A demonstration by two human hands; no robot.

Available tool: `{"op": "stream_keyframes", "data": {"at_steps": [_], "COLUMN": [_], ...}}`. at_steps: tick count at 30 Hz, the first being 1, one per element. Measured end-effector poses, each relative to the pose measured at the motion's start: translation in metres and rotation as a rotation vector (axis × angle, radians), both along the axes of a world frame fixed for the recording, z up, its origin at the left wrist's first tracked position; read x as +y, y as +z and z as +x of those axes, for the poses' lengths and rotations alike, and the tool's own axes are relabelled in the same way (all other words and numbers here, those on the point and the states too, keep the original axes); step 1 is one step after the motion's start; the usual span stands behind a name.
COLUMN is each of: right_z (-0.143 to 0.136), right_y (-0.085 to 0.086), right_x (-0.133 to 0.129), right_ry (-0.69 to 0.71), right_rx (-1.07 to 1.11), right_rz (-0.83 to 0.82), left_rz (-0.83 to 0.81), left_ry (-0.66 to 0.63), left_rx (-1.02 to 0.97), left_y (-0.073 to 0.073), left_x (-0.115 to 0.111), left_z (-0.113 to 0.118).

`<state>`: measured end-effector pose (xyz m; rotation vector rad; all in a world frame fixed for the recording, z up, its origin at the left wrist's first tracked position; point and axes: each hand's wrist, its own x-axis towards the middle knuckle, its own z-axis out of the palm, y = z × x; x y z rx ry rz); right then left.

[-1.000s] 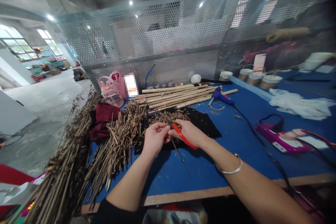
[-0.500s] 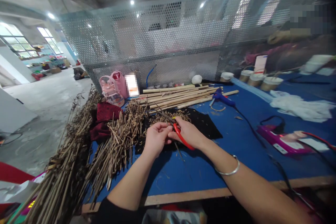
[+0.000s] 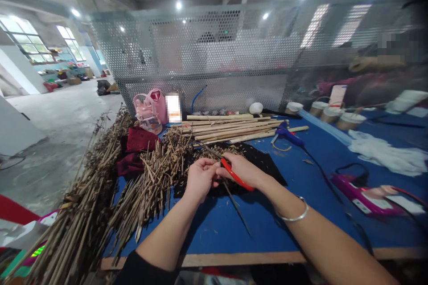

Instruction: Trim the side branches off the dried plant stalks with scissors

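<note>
My left hand (image 3: 200, 180) is closed in a pinch on a thin dried stem (image 3: 238, 208), whose lower end slants down to the right over the blue table (image 3: 267, 222). Red-handled scissors (image 3: 236, 174) are gripped in my right hand (image 3: 245, 170), blades pointing up and left. Both hands meet, fingertips touching, so the exact grip on the stem is partly hidden. Beneath them lies a black cloth (image 3: 269, 167) strewn with dry plant bits. Beside my left hand is a pile of cut dried stems (image 3: 147, 187).
Longer dried stalks (image 3: 73, 218) fill the left edge near a dark red cloth (image 3: 142, 140). Pale sticks (image 3: 227, 130) lie behind the hands. To the right are a blue glue gun (image 3: 289, 135), its cord, a purple power strip (image 3: 359, 193) and a white plastic bag (image 3: 388, 151).
More of the stem now shows below my hands, reaching farther down and right. The hands stay together with the scissors. The camera view has shifted slightly.
</note>
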<state>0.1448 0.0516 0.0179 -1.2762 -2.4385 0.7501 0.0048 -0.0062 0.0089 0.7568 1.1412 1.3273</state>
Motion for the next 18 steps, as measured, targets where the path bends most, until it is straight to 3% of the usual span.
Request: {"op": "stream_keyframes", "data": {"at_steps": [10,18], "right_z": [0.009,0.010], "right_y": [-0.020,-0.018], "right_x": [0.000,0.001], "right_ry": [-0.067,-0.043], "right_rx": [0.050,0.116], "right_rz": [-0.069,-0.133], "left_rz": [-0.088,-0.089], "left_ry": [-0.075,-0.077], "left_rx": [0.031,-0.010], "left_y": [-0.002,-0.001], "left_x": [0.000,0.001], "left_z": [0.001,0.002]}}
